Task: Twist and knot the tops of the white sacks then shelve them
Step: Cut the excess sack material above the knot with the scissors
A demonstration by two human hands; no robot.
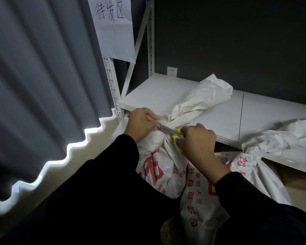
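A white sack with red print [159, 167] stands on the floor against the shelf, its neck gathered tight and its loose top [201, 98] lying over the white shelf board [148, 96]. My left hand [141, 122] pinches something thin and clear at the left of the neck. My right hand [198, 140] holds yellow-handled scissors [173, 134], blades pointing left at the neck toward my left hand. A second tied white sack [254, 156] sits to the right, its top resting on the shelf edge.
A white metal rack upright [111, 89] stands left of the shelf with a paper sign [113, 27] taped above. Grey curtain folds [42, 85] hang at left. A dark wall with a socket [171, 71] backs the shelf.
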